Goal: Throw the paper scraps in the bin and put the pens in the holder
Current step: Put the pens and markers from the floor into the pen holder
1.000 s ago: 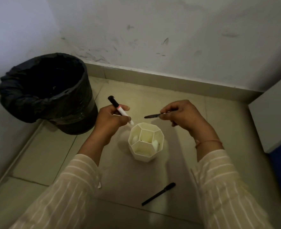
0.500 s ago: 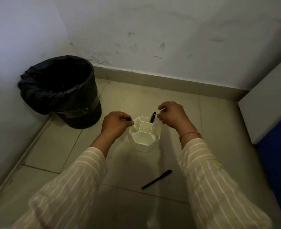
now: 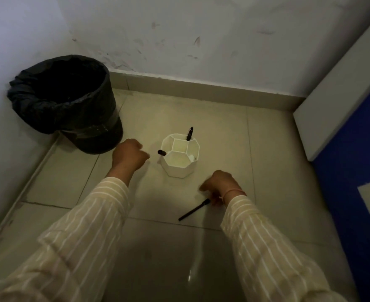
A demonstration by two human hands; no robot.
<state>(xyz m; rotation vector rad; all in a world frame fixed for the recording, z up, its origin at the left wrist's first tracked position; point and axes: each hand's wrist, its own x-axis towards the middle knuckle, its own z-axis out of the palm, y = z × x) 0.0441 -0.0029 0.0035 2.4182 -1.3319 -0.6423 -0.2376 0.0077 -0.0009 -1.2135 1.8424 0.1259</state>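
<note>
A white hexagonal holder [image 3: 179, 169] stands on the tiled floor. A black pen [image 3: 189, 133] stands upright in its back compartment. The black cap of a marker [image 3: 162, 152] pokes out of its left compartment. My left hand [image 3: 128, 156] hovers just left of the holder, fingers curled with nothing in them. A second black pen [image 3: 190, 212] lies on the floor in front of the holder. My right hand [image 3: 220, 187] is down at its upper end with fingertips touching it; a grip is not visible. The black-bagged bin [image 3: 27, 90] stands in the left corner.
Walls close the space behind and to the left, with a skirting [image 3: 201, 86] along the floor. A white block [image 3: 332, 101] and a blue panel [image 3: 354, 171] stand at the right.
Both pens went from my hands into the holder. My left hand drew back to the left, and my right hand dropped to the pen on the floor.
</note>
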